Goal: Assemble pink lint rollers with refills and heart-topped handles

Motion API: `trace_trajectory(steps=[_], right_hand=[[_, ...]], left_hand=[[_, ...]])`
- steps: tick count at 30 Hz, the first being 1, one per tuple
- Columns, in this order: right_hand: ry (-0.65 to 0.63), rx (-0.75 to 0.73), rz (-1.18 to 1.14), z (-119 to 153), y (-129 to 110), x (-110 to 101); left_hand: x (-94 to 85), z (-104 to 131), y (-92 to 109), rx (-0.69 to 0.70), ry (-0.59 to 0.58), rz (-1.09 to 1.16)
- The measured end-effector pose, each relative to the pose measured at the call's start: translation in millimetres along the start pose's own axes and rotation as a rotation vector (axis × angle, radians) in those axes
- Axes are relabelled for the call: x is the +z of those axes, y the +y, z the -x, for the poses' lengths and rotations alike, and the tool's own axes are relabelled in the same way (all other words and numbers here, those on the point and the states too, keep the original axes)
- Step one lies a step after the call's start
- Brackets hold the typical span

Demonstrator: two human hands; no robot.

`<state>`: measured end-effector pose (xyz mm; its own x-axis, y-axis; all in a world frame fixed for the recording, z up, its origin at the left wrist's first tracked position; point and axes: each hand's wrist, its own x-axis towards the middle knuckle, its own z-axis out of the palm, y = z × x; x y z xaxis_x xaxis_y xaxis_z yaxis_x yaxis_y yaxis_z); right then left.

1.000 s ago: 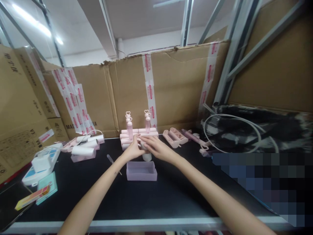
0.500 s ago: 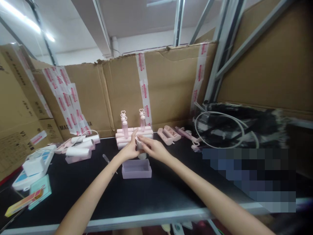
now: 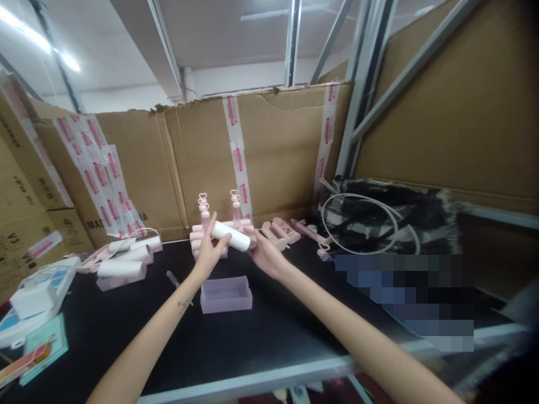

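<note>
A white cylinder is held tilted above the table, its right end lower than its left. My left hand is closed round its left part, with the thumb along its front. At the right end my right hand grips the cylinder's greyish end; some of its fingers are hidden. Below the hands stands a translucent lilac box, open at the top. Behind them, partly covered, lies a stack of pink cylinders. Clear tubes with heart-shaped pink tops stand upright on the stack.
To the left, white cylinders lie on pink trays beside a power strip and a teal box. Pink open cases and a coiled white cable are at the right. Cardboard walls the back. A thin clear tube lies left of the lilac box.
The white cylinder, mostly hidden between my hands before, now shows lengthwise. My hands have moved apart, the right one to its right end. The view has shifted slightly.
</note>
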<state>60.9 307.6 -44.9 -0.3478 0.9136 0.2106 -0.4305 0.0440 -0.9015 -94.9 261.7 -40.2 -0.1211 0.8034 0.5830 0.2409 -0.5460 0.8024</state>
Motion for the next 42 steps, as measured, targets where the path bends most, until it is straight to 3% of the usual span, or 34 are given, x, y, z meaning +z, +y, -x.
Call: trace_trajectory(steps=[8, 17, 21, 24, 26, 32, 38, 42], right_hand=[[-0.055, 0.075, -0.155, 15, 2, 17], [-0.174, -0.082, -0.192, 22, -3, 23], [-0.036, -0.106, -0.067, 17, -2, 18], [0.040, -0.075, 0.012, 11, 0, 12], [0.018, -0.097, -0.005, 11, -1, 10], [-0.168, -0.070, -0.004, 26, -9, 12], [-0.124, -0.032, -0.045, 33, -15, 19], [-0.061, 0.012, -0.234, 30, -24, 16]], left_hand=[[20.1, 14, 8, 0.096, 0.068, -0.012], [17.4, 16, 23, 0.142, 0.000, 0.014], [17.9, 16, 35, 0.027, -0.101, 0.251], [19.3, 16, 41, -0.044, -0.051, 0.387], [18.6, 15, 43, -0.087, -0.008, 0.426], [13.0, 14, 40, -0.336, -0.091, 0.485], [22.6, 19, 25, -0.233, -0.161, 0.426], [22.4, 14, 18, -0.166, -0.225, 0.341]])
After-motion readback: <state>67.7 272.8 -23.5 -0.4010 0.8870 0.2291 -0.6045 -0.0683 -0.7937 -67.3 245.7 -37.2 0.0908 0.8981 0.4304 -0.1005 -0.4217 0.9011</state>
